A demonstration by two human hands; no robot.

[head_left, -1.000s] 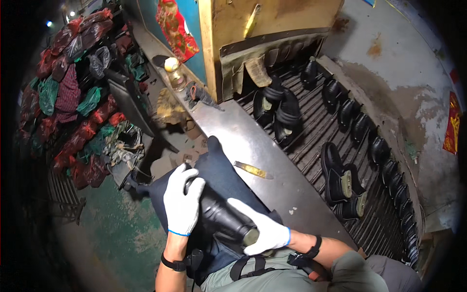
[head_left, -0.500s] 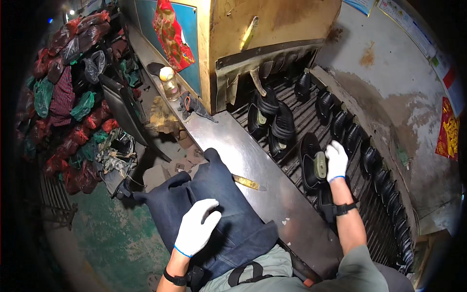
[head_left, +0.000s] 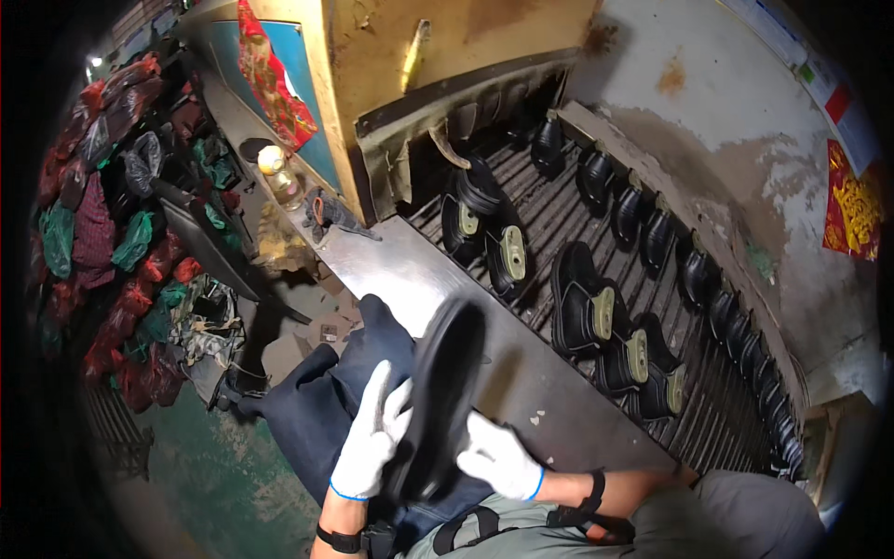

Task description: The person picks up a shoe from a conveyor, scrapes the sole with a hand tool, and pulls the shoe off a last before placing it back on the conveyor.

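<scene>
A black shoe (head_left: 440,401), its dark sole turned toward me and blurred by motion, stands between my hands over my lap. My right hand (head_left: 501,456), in a white glove with a blue cuff edge, grips it from the right with curled fingers. On the shoe's other side is my left hand (head_left: 368,443), gloved alike. Its fingers are spread and the fingertips meet or nearly meet the shoe's edge. Beneath both hands, a dark blue cloth (head_left: 307,401) covers my lap.
Right of the metal ledge (head_left: 531,391), black shoes with pale green lasts (head_left: 605,312) stand on a slatted rack (head_left: 717,410). More shoes (head_left: 698,279) line its far side. A yellow machine housing (head_left: 466,47) rises ahead. Bagged goods (head_left: 112,317) are piled left; a glass jar (head_left: 287,186) sits on the ledge.
My right hand has come from the rack to my lap, bringing a black shoe. My left hand has straightened its fingers beside it. The view has shifted right.
</scene>
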